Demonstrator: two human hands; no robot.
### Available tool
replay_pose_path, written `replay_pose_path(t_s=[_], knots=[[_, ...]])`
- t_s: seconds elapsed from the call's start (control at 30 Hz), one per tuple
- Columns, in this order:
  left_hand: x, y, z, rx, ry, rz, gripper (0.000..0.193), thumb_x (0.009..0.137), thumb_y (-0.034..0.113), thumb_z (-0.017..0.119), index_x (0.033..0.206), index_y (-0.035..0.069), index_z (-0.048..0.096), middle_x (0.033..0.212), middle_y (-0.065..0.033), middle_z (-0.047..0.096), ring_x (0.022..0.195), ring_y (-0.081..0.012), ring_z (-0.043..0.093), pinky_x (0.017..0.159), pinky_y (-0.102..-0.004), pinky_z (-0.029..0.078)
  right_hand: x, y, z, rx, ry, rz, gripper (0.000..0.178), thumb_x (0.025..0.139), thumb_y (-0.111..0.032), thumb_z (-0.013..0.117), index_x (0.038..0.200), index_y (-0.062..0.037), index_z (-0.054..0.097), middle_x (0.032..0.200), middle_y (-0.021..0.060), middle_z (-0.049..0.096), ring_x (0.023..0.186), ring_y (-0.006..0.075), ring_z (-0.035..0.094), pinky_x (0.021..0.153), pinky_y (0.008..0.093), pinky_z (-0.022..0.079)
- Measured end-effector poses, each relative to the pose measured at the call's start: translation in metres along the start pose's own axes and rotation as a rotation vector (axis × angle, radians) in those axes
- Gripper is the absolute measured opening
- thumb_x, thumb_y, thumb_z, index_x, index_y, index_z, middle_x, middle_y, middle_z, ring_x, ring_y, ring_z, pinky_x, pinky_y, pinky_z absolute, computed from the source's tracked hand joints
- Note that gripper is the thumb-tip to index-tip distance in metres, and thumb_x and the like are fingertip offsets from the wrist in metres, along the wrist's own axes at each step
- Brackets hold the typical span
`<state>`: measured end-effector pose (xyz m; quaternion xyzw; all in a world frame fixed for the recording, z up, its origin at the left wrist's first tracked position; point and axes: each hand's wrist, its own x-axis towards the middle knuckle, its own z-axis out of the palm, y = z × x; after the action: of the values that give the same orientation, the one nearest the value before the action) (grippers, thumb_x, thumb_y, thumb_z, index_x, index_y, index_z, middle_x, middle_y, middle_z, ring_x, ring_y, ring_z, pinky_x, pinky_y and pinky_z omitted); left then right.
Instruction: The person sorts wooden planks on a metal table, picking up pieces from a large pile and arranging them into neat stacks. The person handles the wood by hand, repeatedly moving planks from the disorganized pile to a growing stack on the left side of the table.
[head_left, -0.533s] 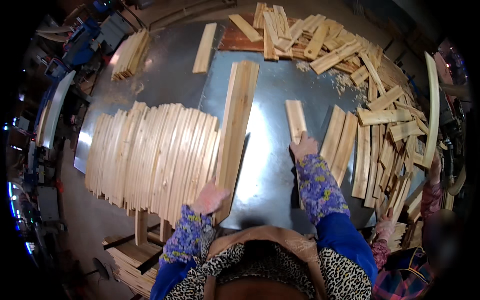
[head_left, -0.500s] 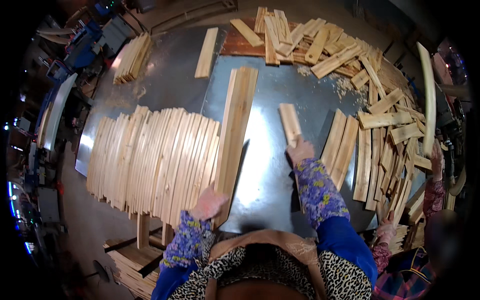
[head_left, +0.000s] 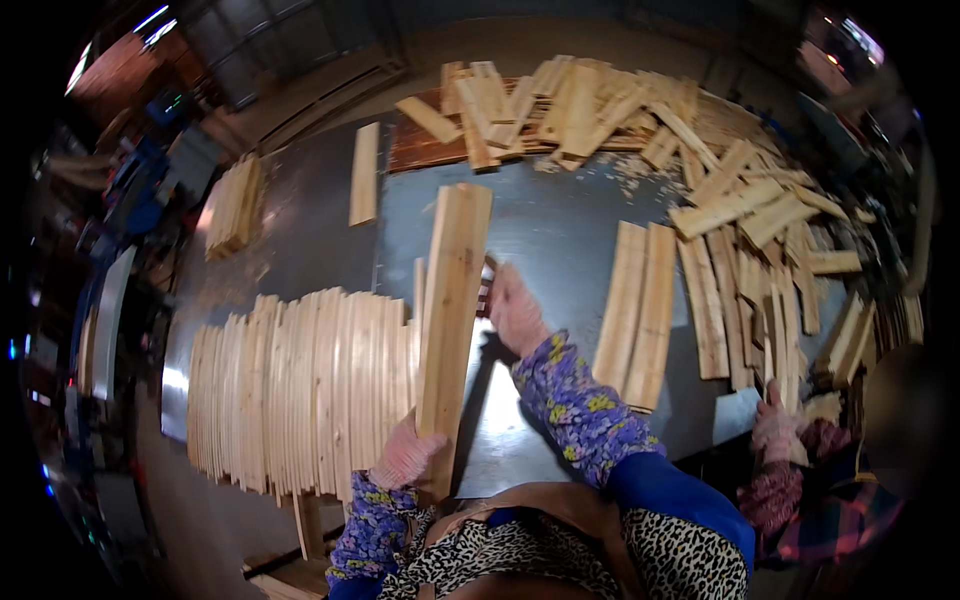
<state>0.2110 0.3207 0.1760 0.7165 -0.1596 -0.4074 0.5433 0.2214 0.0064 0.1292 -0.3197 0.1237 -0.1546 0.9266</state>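
My left hand [head_left: 410,455], in a pale pink glove, is closed round the near part of a long pale wooden board [head_left: 450,320]. The board points away from me over the metal table, right of a row of boards packed side by side [head_left: 300,385]. Beside the held board's right side, my gloved right hand [head_left: 518,312] is closed on a short wooden block. Only a dark edge with reddish and white stripes shows of the block; the hand and its angle hide the rest. Whether it touches the board I cannot tell.
Two boards [head_left: 635,310] lie to the right. Past them is a loose heap of boards [head_left: 760,215], with a co-worker's gloved hand [head_left: 778,430] at its near end. More boards [head_left: 580,110] pile up at the back, and a small stack [head_left: 235,208] stands far left.
My right hand has moved left with the short block, from the bare table to the long board's side, and the block has turned edge-on. The view has shifted. The co-worker's raised long strip has left view.
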Motion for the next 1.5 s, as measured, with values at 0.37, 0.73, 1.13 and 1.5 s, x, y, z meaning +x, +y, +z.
replay_pose_path(t_s=[0.37,0.73,1.13,1.5], knots=[[0.026,0.030,0.167,1.038,0.032,0.596,0.083,0.084,-0.005,0.068,0.164,0.008,0.047,0.151,-0.0262,0.057,0.131,-0.0484,0.061,0.111,-0.0516,0.053,-0.207,-0.261,-0.090,-0.156,0.181,-0.425,0.068,0.108,-0.037,0.061,0.163,0.0015,0.043,0.136,0.0253,0.071,0.122,0.0366,0.073,0.110,0.0499,0.058],[0.049,0.052,0.248,1.115,-0.255,0.736,0.078,0.074,-0.010,0.064,0.149,0.011,0.063,0.147,-0.0203,0.063,0.133,-0.0437,0.064,0.110,-0.0497,0.054,-0.259,-0.243,-0.213,0.135,-0.114,-0.572,0.067,0.110,-0.041,0.063,0.161,-0.0010,0.047,0.114,0.0221,0.076,0.099,0.0335,0.077,0.087,0.0538,0.067],[0.088,-0.012,0.254,0.149,-0.484,-0.206,0.076,0.089,0.016,0.075,0.158,-0.006,0.050,0.132,-0.0103,0.072,0.118,-0.0182,0.064,0.109,-0.0337,0.051,-0.237,-0.212,-0.218,0.095,0.291,-0.405,0.064,0.113,-0.052,0.051,0.156,-0.0056,0.054,0.131,0.0172,0.074,0.112,0.0278,0.072,0.099,0.0444,0.057],[0.078,-0.028,0.268,0.384,-0.533,-0.219,0.072,0.088,0.011,0.074,0.155,-0.006,0.055,0.136,-0.0095,0.072,0.124,-0.0194,0.064,0.110,-0.0333,0.049,-0.255,-0.247,-0.219,-0.091,0.523,-0.646,0.056,0.103,-0.005,0.068,0.157,0.0023,0.053,0.135,0.0115,0.069,0.123,0.0205,0.067,0.112,0.0363,0.052]])
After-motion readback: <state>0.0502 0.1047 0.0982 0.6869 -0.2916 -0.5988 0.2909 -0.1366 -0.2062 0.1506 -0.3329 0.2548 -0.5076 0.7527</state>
